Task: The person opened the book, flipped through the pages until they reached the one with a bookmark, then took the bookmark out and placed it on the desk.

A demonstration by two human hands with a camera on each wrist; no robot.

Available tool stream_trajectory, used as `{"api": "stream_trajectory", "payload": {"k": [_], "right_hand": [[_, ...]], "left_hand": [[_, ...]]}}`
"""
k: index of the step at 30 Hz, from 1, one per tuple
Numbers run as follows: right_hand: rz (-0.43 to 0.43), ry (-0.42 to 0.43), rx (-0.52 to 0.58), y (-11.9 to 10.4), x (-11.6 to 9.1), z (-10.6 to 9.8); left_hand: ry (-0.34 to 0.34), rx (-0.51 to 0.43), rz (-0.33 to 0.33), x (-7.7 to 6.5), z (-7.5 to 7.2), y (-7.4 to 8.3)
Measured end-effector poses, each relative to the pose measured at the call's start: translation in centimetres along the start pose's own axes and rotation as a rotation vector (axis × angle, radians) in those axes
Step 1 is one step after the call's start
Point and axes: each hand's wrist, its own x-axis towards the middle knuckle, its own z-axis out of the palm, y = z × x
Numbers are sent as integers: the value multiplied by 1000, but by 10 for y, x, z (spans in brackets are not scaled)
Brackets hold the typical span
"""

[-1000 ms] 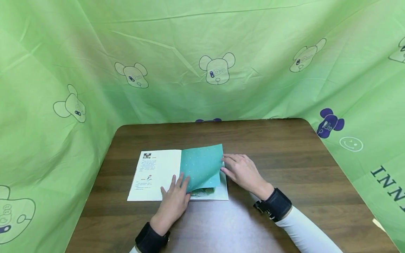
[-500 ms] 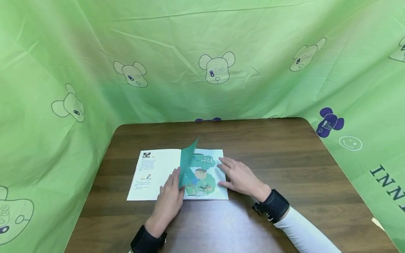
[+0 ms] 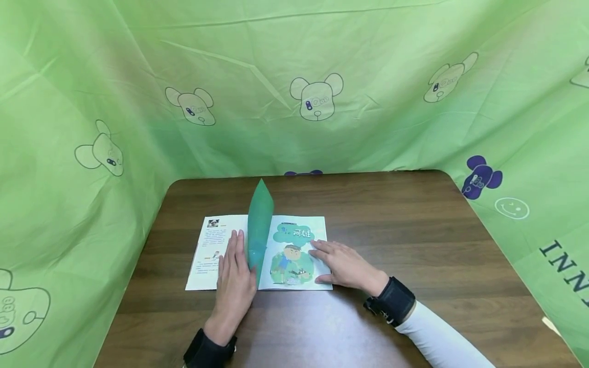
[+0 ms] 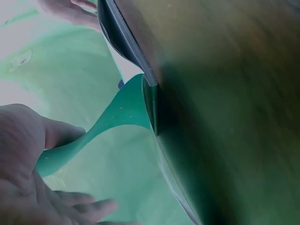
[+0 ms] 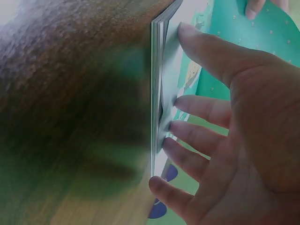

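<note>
A thin book lies spread on the table, its white left page (image 3: 197,266) printed with small text. From the spine a dotted green page (image 3: 260,220) stands up, curved. My left hand (image 3: 234,281) holds this page by its near edge, which in the left wrist view runs between the thumb (image 4: 63,133) and the other fingers; these are fairly straight. On the right, a title page (image 3: 271,237) with a cartoon figure lies flat. My right hand (image 3: 345,266) rests its spread fingertips on that page's outer edge, with the page stack visible beneath in the right wrist view.
The brown wooden table (image 3: 391,214) extends all around the book. A green cloth (image 3: 244,138) printed with bear faces hangs behind and at both sides. A small pale object (image 3: 551,326) shows at the table's right edge.
The green page has swung from the right side up to standing, uncovering the title page. My left hand has moved left with it; my right hand has let it go and settled on the title page.
</note>
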Motion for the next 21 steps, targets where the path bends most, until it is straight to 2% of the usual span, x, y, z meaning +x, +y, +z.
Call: {"api": "stream_trajectory", "payload": {"k": [5,15,17,21], "right_hand": [[3,-7,-2,0,-1,0],[2,-13,9,0,-2,0],[2,-10,14,0,-2,0],[6,-10,18,0,-2,-1]], "left_hand": [[68,74,39,1,-2,-6],[198,161,115,5,-9,-17],[206,175,125,5,-9,-18],[175,195,117,4,-8,-20]]}}
